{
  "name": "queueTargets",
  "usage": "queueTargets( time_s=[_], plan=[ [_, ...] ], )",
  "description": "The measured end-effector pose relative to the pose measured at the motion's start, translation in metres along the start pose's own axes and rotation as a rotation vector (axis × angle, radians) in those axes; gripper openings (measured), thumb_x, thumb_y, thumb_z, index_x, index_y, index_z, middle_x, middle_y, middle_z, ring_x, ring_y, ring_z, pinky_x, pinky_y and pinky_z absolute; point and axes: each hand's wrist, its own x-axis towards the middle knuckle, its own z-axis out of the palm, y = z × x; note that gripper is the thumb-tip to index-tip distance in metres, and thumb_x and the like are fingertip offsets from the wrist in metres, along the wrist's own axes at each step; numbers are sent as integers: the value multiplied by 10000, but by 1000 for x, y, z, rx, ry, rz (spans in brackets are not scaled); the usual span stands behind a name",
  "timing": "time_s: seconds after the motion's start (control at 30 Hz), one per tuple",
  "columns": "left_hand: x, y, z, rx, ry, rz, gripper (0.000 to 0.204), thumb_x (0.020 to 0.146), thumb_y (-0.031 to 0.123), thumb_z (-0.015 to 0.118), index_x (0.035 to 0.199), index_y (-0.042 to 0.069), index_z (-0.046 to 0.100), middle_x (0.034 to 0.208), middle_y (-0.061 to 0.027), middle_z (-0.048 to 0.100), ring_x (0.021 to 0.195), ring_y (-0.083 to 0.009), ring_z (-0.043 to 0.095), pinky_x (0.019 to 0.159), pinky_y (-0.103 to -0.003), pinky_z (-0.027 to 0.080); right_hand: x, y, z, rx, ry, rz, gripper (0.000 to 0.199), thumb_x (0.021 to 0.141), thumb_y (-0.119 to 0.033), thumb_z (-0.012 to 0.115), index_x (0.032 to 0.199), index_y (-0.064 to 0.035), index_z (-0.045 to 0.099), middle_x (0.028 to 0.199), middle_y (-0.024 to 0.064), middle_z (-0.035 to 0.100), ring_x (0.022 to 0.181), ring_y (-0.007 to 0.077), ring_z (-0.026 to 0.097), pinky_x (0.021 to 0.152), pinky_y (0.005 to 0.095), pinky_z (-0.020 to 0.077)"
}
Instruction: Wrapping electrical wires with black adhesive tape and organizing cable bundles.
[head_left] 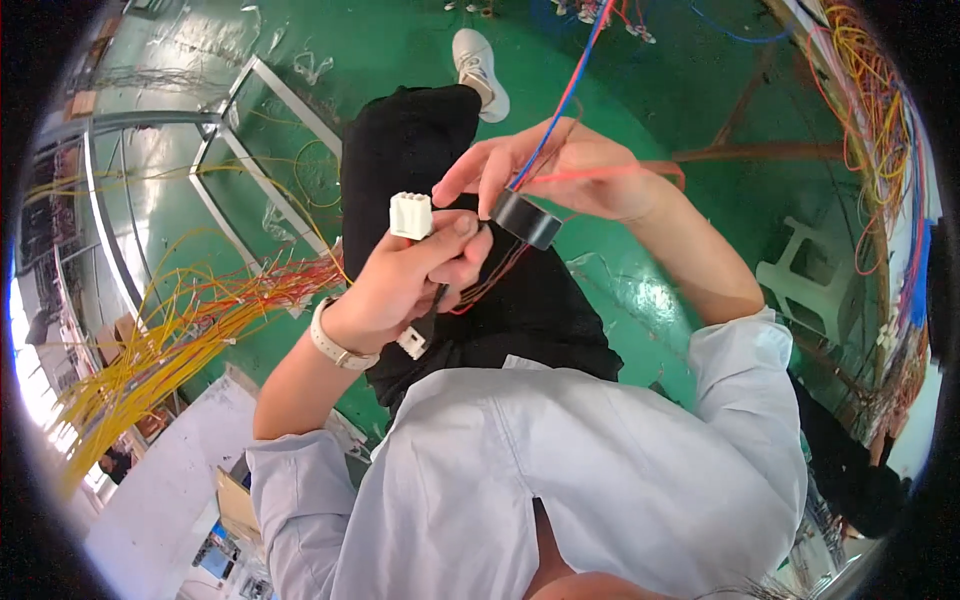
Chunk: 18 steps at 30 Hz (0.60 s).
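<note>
My left hand (415, 270) is closed round a bundle of wires with a black wrapped part. A white plug connector (410, 215) stands out above its thumb, and a second white connector (411, 343) hangs below the palm. Close against it, my right hand (570, 172) has its fingers bent at a black tape roll (526, 219), which it appears to hold edge-on. Blue and red wires (566, 95) rise from beside the roll toward the top edge. Thin dark and red wires (497, 272) run below it; the roll hides how they join.
Yellow and red wires (200, 310) spread in a thick bundle at left, near a metal frame (240, 135). A pale plastic stool (808, 275) stands on the green floor at right. More coloured wires (862, 70) hang along the right side. My legs (410, 130) are below my hands.
</note>
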Motion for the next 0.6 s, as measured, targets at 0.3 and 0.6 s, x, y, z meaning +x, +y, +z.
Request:
queueTargets(
  time_s=[0.3,0.6],
  plan=[
    [-2,6,17,16,55,39,297,991,326,416,804,104,482,583,86,318,484,-24,278,425,-196,240,-22,-24,32,-235,241,69,330,747,-57,749,1030,-22,582,1017,39,604,995,111,550,866,242,426],
    [-5,5,2,-116,-127,-1,314,994,325,410,768,118,478,566,94,284,484,-35,242,441,-210,230,21,-21,13,-681,429,-268,534,670,103,674,1187,-2,596,1143,124,609,1050,188,581,916,323,470]
  ],
)
